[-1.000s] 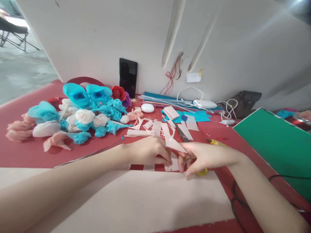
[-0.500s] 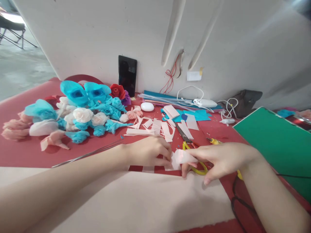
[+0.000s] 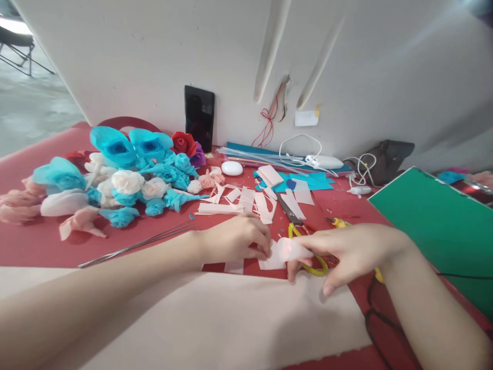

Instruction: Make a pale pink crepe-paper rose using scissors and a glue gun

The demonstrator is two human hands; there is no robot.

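My right hand [image 3: 350, 252] holds a small pale pink roll of crepe paper [image 3: 293, 250] between its fingers, with the thumb apart from it. My left hand [image 3: 241, 239] has its fingertips pinched together at a thin white paper piece [image 3: 272, 257] beside the roll. Whether the two pieces are joined, I cannot tell. Behind my right hand lie scissors with yellow handles [image 3: 320, 269], partly covered by the fingers. A large sheet of pale pink paper [image 3: 215, 318] spreads beneath my forearms. Cut pale pink strips [image 3: 221, 209] are scattered beyond my hands.
A heap of blue, white and pink paper flowers [image 3: 127, 182] fills the left. Thin wires [image 3: 133, 246] lie before it. A black phone [image 3: 199, 118] leans on the wall. A green board [image 3: 435, 221] lies at right. Near the wall are a white cable [image 3: 300, 136] and a white case [image 3: 231, 168].
My left fingers have shifted slightly on the white paper piece, and more of it shows flat. My right hand keeps its hold on the roll. The view has moved a little.
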